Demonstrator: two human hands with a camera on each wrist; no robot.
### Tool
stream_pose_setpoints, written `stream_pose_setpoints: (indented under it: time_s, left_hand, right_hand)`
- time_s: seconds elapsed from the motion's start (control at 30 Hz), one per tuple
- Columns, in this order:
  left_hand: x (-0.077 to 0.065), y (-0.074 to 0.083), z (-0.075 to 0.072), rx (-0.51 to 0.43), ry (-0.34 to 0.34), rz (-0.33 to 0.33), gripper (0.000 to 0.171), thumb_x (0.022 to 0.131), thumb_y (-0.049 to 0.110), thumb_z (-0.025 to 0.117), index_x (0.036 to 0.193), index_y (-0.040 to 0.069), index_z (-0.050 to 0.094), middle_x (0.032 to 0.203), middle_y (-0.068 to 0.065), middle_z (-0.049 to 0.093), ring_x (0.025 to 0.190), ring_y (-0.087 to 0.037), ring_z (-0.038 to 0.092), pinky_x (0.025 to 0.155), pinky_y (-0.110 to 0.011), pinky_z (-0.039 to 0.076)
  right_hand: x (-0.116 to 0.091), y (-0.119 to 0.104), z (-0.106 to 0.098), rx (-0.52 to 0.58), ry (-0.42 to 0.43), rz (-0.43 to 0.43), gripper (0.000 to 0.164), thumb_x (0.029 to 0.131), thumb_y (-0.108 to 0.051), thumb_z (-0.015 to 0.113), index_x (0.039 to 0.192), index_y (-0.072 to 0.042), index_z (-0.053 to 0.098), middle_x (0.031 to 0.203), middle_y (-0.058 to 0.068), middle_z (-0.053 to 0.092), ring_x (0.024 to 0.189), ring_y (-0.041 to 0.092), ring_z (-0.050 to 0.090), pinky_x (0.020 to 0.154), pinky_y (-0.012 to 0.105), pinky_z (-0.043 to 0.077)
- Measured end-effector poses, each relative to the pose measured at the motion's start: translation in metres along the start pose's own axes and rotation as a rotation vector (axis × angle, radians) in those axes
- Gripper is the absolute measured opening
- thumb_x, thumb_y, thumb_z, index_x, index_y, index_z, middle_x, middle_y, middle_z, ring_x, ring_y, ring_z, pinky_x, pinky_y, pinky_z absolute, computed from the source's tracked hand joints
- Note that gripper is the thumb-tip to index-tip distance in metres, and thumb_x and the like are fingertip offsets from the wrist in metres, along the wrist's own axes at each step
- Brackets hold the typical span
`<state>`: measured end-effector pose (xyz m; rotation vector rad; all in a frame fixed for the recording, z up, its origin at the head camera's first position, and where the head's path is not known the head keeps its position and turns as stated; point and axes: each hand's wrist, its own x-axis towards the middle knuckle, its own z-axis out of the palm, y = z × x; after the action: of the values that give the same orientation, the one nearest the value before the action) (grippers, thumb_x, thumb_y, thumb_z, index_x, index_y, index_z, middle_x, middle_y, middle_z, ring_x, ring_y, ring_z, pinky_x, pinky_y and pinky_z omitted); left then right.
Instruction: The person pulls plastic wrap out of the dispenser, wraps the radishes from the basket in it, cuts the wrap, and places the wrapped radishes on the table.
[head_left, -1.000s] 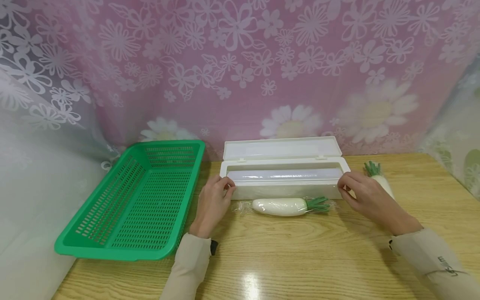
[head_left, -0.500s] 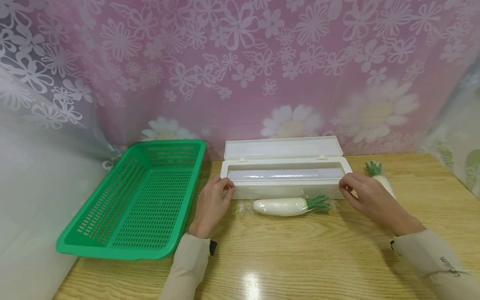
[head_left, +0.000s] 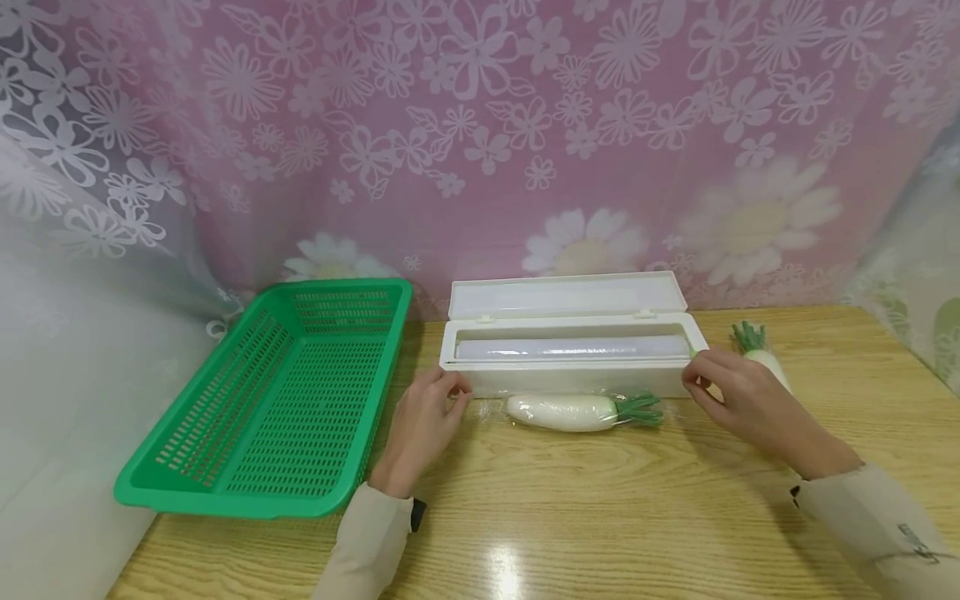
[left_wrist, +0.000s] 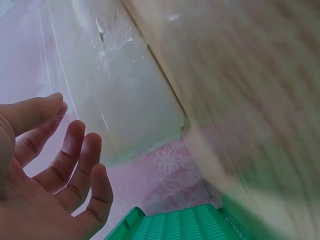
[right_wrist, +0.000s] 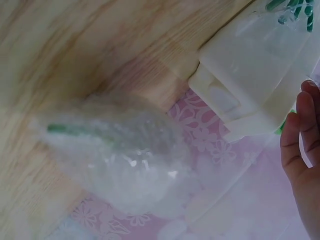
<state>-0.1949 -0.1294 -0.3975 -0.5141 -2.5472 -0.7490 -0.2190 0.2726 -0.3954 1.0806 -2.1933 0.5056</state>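
A white cling film dispenser [head_left: 570, 383] stands with its lid raised, a roll of film [head_left: 570, 347] inside. At its front left corner my left hand [head_left: 416, 429] pinches clear cling film [left_wrist: 100, 55] between thumb and index finger; the other fingers are loosely bent. By the front right corner my right hand [head_left: 753, 408] pinches the film's other side, its thumb hidden in the right wrist view. Between the hands, a white radish with green stalks [head_left: 562, 413] lies under clear film before the dispenser. The film's exact edges are hard to see.
A green plastic basket [head_left: 292, 417] stands on the left of the wooden table [head_left: 585, 517]. Beyond the right hand lies another radish [head_left: 765, 364], wrapped in film and blurred in the right wrist view. A pink flowered curtain [head_left: 480, 167] hangs behind.
My left hand has come slightly down and toward me from the dispenser's corner. My right hand has shifted a little right and down, uncovering a green bit at the dispenser's right end.
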Motion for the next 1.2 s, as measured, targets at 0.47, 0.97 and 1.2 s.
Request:
stream_pose_setpoints:
  time_s: [0.47, 0.97, 1.2]
  left_hand:
    - [-0.011, 0.000, -0.003, 0.073, -0.039, 0.099, 0.010, 0.084, 0.002, 0.081, 0.084, 0.007, 0.073, 0.086, -0.003, 0.064, 0.076, -0.019, 0.060, 0.065, -0.033, 0.050]
    - [-0.015, -0.001, -0.003, 0.133, -0.083, 0.180, 0.015, 0.078, 0.002, 0.086, 0.082, 0.011, 0.075, 0.085, -0.003, 0.066, 0.080, -0.023, 0.063, 0.071, -0.039, 0.054]
    - [-0.014, 0.000, -0.002, 0.130, -0.099, 0.175, 0.014, 0.079, 0.001, 0.085, 0.081, 0.010, 0.075, 0.085, -0.003, 0.066, 0.081, -0.024, 0.063, 0.071, -0.041, 0.054]
  right_hand:
    - [-0.009, -0.005, -0.003, 0.043, -0.019, -0.064, 0.043, 0.109, -0.040, 0.038, 0.082, -0.017, 0.062, 0.086, -0.008, 0.058, 0.072, 0.008, 0.051, 0.058, 0.018, 0.039]
    - [-0.017, -0.009, 0.002, 0.104, -0.047, -0.131, 0.042, 0.109, -0.038, 0.040, 0.079, -0.021, 0.062, 0.090, -0.006, 0.057, 0.074, 0.006, 0.053, 0.060, 0.018, 0.041]
    - [-0.014, -0.010, 0.002, 0.017, -0.052, -0.093, 0.048, 0.109, -0.044, 0.037, 0.088, -0.013, 0.066, 0.091, -0.003, 0.062, 0.075, 0.014, 0.061, 0.062, 0.022, 0.047]
